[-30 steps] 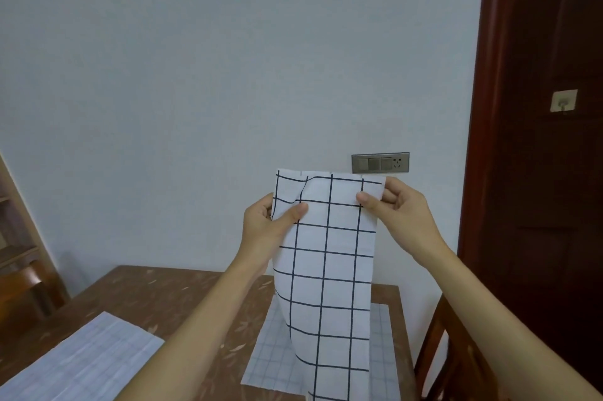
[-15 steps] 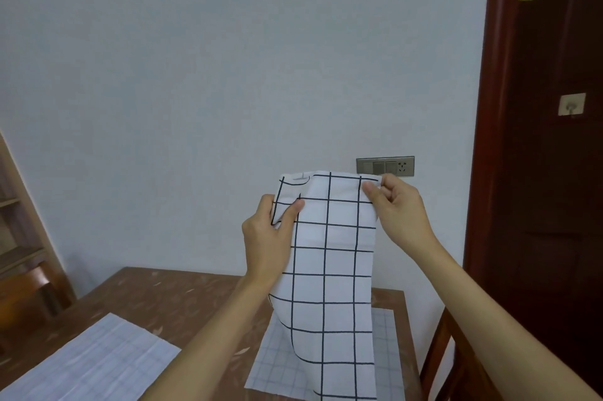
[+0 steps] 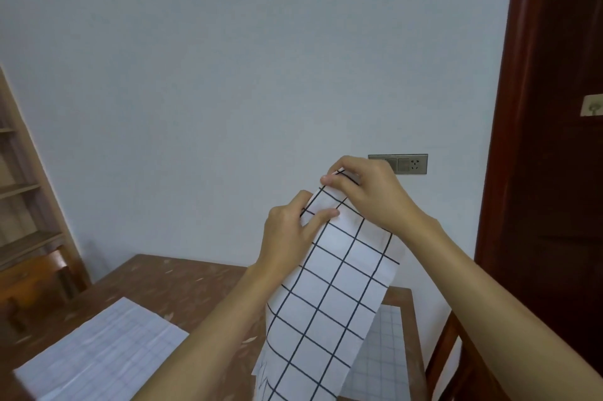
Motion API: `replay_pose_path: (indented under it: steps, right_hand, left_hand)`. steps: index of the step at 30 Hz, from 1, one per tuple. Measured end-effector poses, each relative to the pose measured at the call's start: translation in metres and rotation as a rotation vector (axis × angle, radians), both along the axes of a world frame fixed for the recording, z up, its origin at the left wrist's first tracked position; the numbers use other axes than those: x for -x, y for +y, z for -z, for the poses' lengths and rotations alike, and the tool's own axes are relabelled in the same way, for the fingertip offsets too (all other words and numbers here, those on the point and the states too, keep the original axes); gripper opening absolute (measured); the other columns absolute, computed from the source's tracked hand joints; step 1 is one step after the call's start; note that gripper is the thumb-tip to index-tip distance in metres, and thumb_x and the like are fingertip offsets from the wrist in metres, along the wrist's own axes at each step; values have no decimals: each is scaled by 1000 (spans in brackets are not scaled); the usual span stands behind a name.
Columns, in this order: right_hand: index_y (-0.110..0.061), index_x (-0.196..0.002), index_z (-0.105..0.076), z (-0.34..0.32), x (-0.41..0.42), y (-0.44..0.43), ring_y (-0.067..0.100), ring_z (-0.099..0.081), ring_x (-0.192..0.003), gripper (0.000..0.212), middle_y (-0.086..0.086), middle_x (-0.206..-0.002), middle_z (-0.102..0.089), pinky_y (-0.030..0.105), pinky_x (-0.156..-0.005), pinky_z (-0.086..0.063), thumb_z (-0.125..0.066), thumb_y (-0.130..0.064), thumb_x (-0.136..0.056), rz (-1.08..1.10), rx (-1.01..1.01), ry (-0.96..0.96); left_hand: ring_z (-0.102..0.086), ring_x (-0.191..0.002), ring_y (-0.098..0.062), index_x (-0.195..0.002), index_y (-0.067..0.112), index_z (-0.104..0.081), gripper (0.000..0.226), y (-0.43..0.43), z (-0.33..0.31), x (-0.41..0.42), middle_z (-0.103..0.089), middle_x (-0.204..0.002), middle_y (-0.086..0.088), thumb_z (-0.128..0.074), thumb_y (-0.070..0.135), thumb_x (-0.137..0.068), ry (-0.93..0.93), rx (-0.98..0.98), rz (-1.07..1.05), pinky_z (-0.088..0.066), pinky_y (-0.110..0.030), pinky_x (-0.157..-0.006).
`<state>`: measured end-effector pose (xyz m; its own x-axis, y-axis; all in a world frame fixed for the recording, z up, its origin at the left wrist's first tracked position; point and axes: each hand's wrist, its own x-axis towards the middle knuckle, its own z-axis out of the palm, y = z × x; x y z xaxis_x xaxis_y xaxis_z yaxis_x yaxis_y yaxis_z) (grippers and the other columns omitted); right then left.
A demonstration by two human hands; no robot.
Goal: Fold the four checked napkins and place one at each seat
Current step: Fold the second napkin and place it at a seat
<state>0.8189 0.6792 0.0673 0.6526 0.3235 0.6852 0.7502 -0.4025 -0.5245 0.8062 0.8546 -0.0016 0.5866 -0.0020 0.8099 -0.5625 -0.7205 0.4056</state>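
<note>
Head view: three napkins are counted. You hold one checked napkin (image 3: 329, 296) raised in the air above the bench (image 3: 182, 286), its top edge tilted toward the right and its length hanging down past the lower frame edge. Your left hand (image 3: 287, 240) has thumb and fingers (image 3: 323, 214) clamped on the upper left edge of the cloth. Your right hand (image 3: 372, 195) has its fingertips pinched shut on the upper corner, just beside the left hand.

Two more napkins lie flat on the bench: a left napkin (image 3: 98, 351) near the lower left, and a right napkin (image 3: 385, 355) at the bench's right side, largely covered by the hanging cloth. A fourth napkin is not visible.

One wall socket plate (image 3: 406, 164) sits behind your right hand, partly blocked by it. One dark door (image 3: 554, 172) stands at the right. One chair back (image 3: 456, 358) shows at the lower right, cut by your right forearm. A second chair (image 3: 36, 280) and a shelf unit (image 3: 19, 188) stand at the left. Lettering on the door stickers is too small to read.
</note>
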Motion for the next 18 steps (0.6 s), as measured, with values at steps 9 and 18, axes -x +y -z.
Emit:
replay_pose_path:
  steps: [9, 18]
  right_hand:
    - [-19, -85, -71, 1, -12, -17, 3, -61, -67, 13, -17, -70, -68, 17, -61, -44, -66, -28, -93, 75, -126, -6]
    - [-19, -85, -71, 19, -31, -51, -3, -58, -74, 13, -20, -72, -67, 4, -66, -38, -64, -20, -95, 211, -139, -36]
  left_hand:
    - [-16, -56, -12, -61, 27, -23, 63, 28, 38, 3, -17, -53, 9, -70, 64, -81, 75, 84, 1, -20, -31, -47]
    - [-25, -54, -11, -66, 21, -44, 50, 66, 51, 2, -28, -55, 9, -77, 57, -79, 191, 93, -47, -26, -28, -52]
